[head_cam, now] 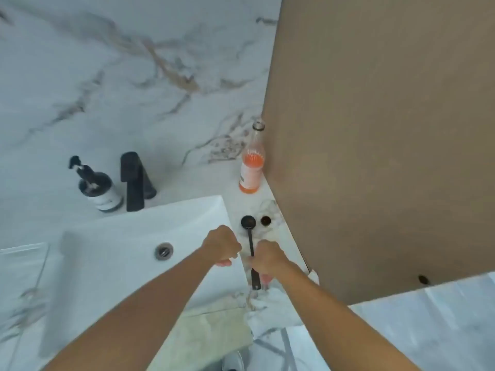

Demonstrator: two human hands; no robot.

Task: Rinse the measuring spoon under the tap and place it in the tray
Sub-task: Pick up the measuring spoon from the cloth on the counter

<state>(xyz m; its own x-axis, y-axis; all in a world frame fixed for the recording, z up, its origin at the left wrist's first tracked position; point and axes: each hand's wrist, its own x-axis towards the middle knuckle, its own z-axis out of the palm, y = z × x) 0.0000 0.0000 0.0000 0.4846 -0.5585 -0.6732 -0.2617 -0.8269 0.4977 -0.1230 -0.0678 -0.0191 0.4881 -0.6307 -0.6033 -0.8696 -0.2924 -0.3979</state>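
A black measuring spoon (250,236) lies on the marble counter just right of the white sink (139,236), bowl pointing away from me. My right hand (267,257) is closed around the middle of its handle. My left hand (222,245) hovers as a fist over the sink's right rim, beside the spoon, with nothing visible in it. The black tap (132,180) stands behind the sink; no water is visible. I see no tray that I can name for sure.
A dark soap pump bottle (97,187) stands left of the tap. An open glass bottle of orange drink (251,162) stands against the brown cabinet side (375,143). A small dark cap (265,220) lies by the spoon's bowl. The drain (164,251) sits mid-sink.
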